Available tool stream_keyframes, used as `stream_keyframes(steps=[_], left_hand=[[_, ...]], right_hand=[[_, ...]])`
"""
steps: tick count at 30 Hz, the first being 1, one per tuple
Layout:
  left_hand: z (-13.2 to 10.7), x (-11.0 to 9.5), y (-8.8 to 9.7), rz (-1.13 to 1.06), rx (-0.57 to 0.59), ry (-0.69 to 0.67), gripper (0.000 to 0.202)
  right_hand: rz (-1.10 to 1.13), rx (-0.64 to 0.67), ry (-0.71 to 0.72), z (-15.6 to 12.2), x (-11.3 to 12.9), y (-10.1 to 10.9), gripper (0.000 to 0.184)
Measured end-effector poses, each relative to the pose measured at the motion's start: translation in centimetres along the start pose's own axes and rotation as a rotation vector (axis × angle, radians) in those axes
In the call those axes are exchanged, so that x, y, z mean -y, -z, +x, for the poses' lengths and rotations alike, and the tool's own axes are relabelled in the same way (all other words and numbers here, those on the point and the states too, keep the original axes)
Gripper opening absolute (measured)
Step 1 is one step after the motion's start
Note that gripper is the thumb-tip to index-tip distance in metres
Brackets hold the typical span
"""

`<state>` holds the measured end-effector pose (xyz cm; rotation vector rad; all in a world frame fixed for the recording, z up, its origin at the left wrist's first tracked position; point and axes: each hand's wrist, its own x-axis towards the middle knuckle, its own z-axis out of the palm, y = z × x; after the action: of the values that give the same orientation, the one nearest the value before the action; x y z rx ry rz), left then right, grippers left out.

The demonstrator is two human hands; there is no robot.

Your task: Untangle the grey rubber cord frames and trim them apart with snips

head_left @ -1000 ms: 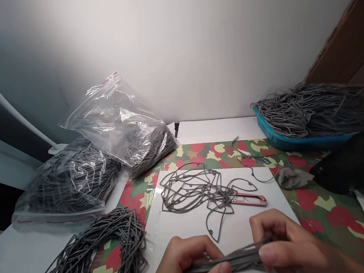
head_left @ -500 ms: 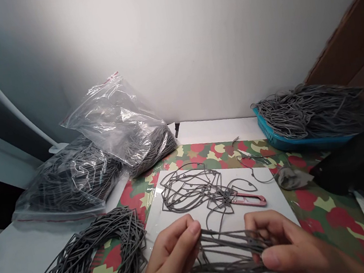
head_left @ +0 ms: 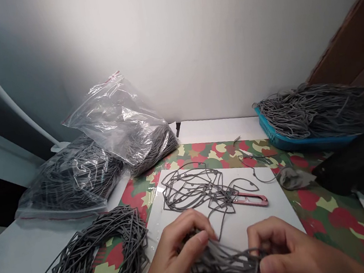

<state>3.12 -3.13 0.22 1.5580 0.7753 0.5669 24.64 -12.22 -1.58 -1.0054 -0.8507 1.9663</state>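
Observation:
A bundle of thin dark grey rubber gaskets [head_left: 228,261] is stretched between my two hands, low over a white board [head_left: 265,226]. My left hand [head_left: 184,249] has its fingers curled round the bundle's left end. At the right end, my right hand [head_left: 279,249] pinches the strands between thumb and fingers. Just beyond my hands, a loose tangle of similar gaskets [head_left: 189,189] lies on the board. Red thread snips [head_left: 253,198] rest against the tangle, their blades partly hidden by it. Motion blurs part of the bundle.
A ring-shaped heap of gaskets [head_left: 130,252] sits at left. Behind it are clear plastic bags [head_left: 73,183] filled with grey strands. A blue basket [head_left: 282,140] heaped with strands stands at back right, near a crumpled grey scrap [head_left: 291,178]. A camouflage-patterned cover [head_left: 319,221] lies under the board.
My left hand has closed further over the bundle, its fingers now wrapped round the end. The strands look bunched and lower than before. My right hand has shifted slightly downward.

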Motion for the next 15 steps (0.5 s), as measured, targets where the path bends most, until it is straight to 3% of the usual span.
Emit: stream_keyframes(steps=[1,3,5,8,12,14,15], left_hand=[[-0.3,-0.1,0.0,0.052,-0.059,-0.093,0.024],[-1.0,-0.2,-0.1,0.144,-0.185,-0.252,0.037],[-1.6,-0.1,-0.1,0.183,-0.195,-0.376,0.046],[-1.8,1.3,-0.3,0.129,0.035,-0.378,0.05],[-0.8,3.1,-0.7,0.052,0.452,-0.18,0.055],[-0.4,2.4,-0.8,0.032,0.496,-0.068,0.053],[-0.4,1.5,-0.8,0.055,0.485,-0.009,0.04]], right_hand=[[-0.002,0.003,-0.015,0.0,-0.1,-0.1,0.044],[-0.03,0.009,-0.057,-0.1,-0.1,-0.3,0.046],[-0.093,-0.014,-0.087,-0.2,-0.1,-0.6,0.048],[-0.177,-0.112,-0.077,-0.4,-0.2,-1.1,0.049],[-0.162,-0.161,-0.072,-0.4,-0.5,-1.6,0.043],[-0.157,-0.15,-0.089,-0.3,-0.5,-1.6,0.046],[-0.16,-0.135,-0.09,-0.3,-0.4,-1.5,0.049]])
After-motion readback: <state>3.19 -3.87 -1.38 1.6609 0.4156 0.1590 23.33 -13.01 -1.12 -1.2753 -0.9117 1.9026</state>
